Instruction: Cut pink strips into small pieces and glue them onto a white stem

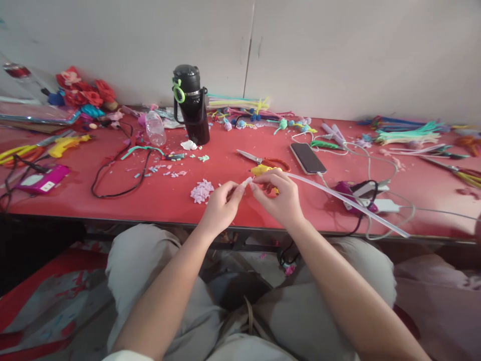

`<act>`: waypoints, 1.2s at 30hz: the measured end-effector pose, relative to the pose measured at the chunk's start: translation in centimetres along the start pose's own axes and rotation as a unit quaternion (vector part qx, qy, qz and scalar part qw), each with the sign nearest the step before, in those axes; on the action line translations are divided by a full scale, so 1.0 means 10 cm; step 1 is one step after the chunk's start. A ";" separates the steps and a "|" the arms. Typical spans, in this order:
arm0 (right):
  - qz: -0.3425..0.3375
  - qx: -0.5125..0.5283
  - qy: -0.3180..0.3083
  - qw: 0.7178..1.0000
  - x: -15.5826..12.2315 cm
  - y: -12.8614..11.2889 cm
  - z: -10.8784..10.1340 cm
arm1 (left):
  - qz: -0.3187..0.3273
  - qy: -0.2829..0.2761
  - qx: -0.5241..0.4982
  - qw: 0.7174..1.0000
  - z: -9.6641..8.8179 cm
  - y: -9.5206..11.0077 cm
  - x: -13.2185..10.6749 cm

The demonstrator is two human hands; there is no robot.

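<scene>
My left hand (222, 204) pinches a small pale pink fuzzy piece (247, 181) between thumb and index finger. My right hand (280, 195) meets it from the other side, its thumb and index fingertips closed at the same piece. Exactly where the right fingertips grip is too small to make out. Behind and partly under the right hand lies a yellow glue gun (260, 170), with a long translucent glue stick (349, 201) running from it toward the table's front right. Left of my hands is a pile of short lilac pieces (202, 191).
On the red table (225, 160) are scissors (263, 160), a phone (308, 158), a black bottle (191, 105) and a plastic bottle (155, 128). Pipe cleaners (409, 133) lie at the back right. A black cable (93, 183) loops at left; a purple box (43, 179) sits beyond it.
</scene>
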State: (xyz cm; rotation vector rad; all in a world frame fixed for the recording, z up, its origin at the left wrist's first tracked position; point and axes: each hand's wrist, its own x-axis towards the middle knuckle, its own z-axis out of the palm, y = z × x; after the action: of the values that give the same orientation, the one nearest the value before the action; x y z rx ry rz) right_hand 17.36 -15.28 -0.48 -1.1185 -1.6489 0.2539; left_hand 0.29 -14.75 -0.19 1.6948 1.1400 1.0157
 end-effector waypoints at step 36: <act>0.158 0.159 -0.062 0.973 -0.05 -0.03 -0.02 | 0.034 -0.027 0.013 0.999 -0.07 0.05 -0.02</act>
State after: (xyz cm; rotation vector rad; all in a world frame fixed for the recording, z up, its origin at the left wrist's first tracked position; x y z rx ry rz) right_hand 17.34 -15.86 -0.54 -1.1301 -1.4648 0.7805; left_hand -0.24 -14.90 0.46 1.7821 1.0706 0.9943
